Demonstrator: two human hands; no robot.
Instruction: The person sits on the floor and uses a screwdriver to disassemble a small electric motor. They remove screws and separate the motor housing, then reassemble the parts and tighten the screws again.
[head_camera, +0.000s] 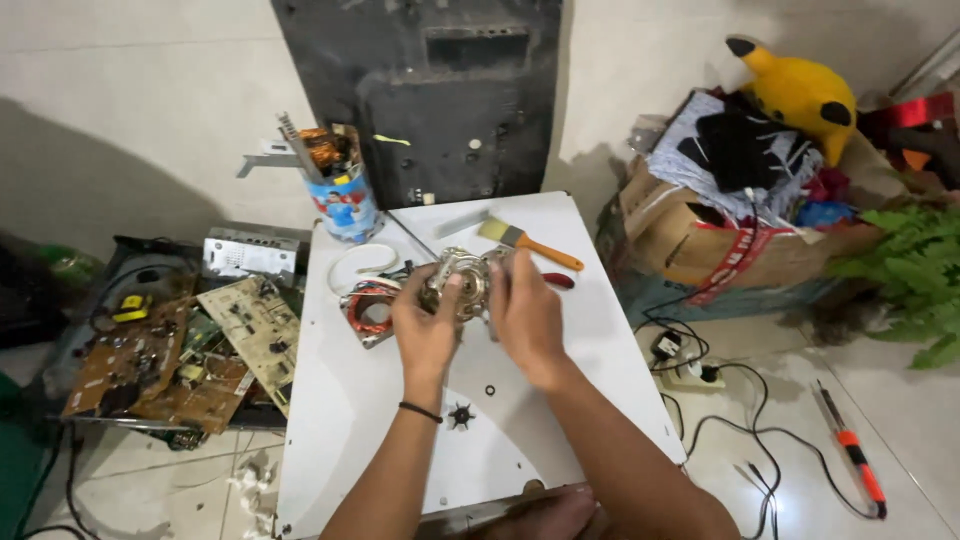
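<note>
Both my hands hold a round metal motor housing (462, 278) just above the white table top (520, 400). My left hand (425, 330), with a black band at the wrist, grips its left side, thumb up against the housing. My right hand (525, 310) covers its right side. A motor stator with copper windings (368, 310) lies just left of my left hand. A small black star-shaped part (461, 413) and a small ring (489, 389) lie on the table below my hands.
A paintbrush with an orange handle (528, 243) and a red-handled tool (558, 281) lie behind my hands. A can of parts (340, 195) stands at the back left corner. Circuit boards (190, 350) lie on the floor left; a cardboard box of clothes (720, 220), cables and an orange screwdriver (852, 450) right.
</note>
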